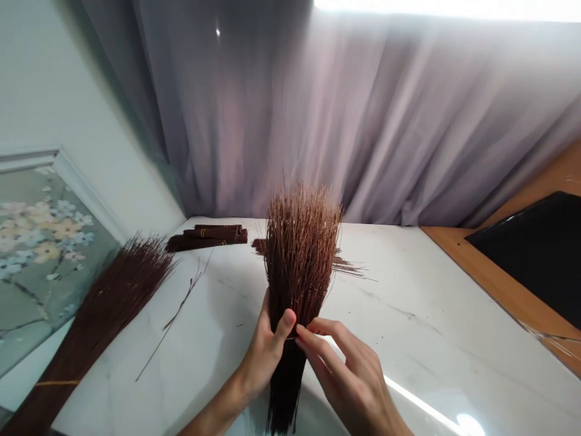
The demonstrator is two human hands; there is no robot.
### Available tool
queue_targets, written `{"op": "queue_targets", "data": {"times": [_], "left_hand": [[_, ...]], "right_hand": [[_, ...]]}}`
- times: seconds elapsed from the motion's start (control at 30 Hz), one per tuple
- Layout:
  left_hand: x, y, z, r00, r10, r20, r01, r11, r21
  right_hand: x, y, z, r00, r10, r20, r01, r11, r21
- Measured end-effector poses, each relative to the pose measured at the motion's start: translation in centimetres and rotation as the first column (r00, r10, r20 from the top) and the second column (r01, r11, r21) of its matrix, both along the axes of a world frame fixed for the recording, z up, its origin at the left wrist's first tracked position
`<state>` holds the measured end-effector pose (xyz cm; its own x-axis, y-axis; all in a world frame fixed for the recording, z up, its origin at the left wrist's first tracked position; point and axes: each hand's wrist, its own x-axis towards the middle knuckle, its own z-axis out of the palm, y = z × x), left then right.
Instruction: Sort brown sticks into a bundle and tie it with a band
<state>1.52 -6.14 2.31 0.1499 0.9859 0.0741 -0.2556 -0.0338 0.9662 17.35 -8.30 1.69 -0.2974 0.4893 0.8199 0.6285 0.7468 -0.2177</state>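
A thick bundle of brown twig-like bristles (302, 254) stands upright in the middle, its lighter, frayed ends spread out at the top. My left hand (267, 345) is wrapped round its left side, with the thumb across the front. Around the bundle's narrow part runs a thin pale band (290, 338), only a short piece of it showing. At the band's right end, the thumb and index finger of my right hand (347, 369) are pinched together against the bundle. Whatever lies between those fingertips is mostly hidden.
At the left, a larger bristle bundle (109, 303) with a yellow band leans by a framed flower picture (45, 242). Several short tied bundles (209, 236) lie at the back of the white marbled table (399, 315). Loose strands (175, 315) lie left; more bristles (351, 267) lie behind.
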Motion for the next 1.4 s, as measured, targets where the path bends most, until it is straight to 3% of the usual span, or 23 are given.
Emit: {"op": "queue_targets", "data": {"times": [0.13,0.27,0.43,0.57,0.67,0.83,1.0,1.17,1.4], "left_hand": [[-0.3,0.3,-0.6,0.987,-0.151,0.047,0.149,0.988,0.040],[0.0,0.2,-0.7,0.977,-0.213,-0.008,0.213,0.977,0.027],[0.6,-0.4,0.3,0.968,-0.249,-0.023,0.250,0.968,0.033],[0.5,-0.5,0.2,0.956,-0.292,-0.009,0.291,0.954,-0.065],[0.4,-0.4,-0.4,0.959,-0.274,-0.076,0.271,0.962,-0.044],[0.6,-0.3,-0.8,0.936,-0.161,-0.312,0.172,0.985,0.007],[1.0,-0.6,-0.9,0.879,-0.212,-0.427,0.235,0.972,0.001],[2.2,-0.8,-0.6,0.808,-0.260,-0.528,0.305,0.952,-0.002],[4.4,-0.5,-0.7,0.709,-0.279,-0.648,0.335,0.942,-0.039]], "right_hand": [[1.2,0.2,-1.0,0.987,-0.002,0.159,-0.026,0.984,0.176],[1.4,0.6,-1.0,0.971,-0.178,0.157,0.136,0.960,0.246],[1.0,0.9,-0.2,0.914,-0.405,0.007,0.395,0.897,0.199],[0.9,1.3,0.2,0.876,-0.470,-0.112,0.481,0.869,0.117],[0.8,1.5,0.0,0.881,-0.469,-0.059,0.473,0.876,0.094],[1.2,0.7,-1.5,0.941,-0.314,0.129,0.296,0.945,0.143],[2.1,-0.6,-2.0,0.972,-0.119,0.204,0.109,0.992,0.061],[2.6,-2.2,-1.2,0.976,-0.177,0.130,0.186,0.981,-0.059],[3.3,-3.2,-0.8,0.900,-0.332,0.281,0.361,0.931,-0.055]]}}
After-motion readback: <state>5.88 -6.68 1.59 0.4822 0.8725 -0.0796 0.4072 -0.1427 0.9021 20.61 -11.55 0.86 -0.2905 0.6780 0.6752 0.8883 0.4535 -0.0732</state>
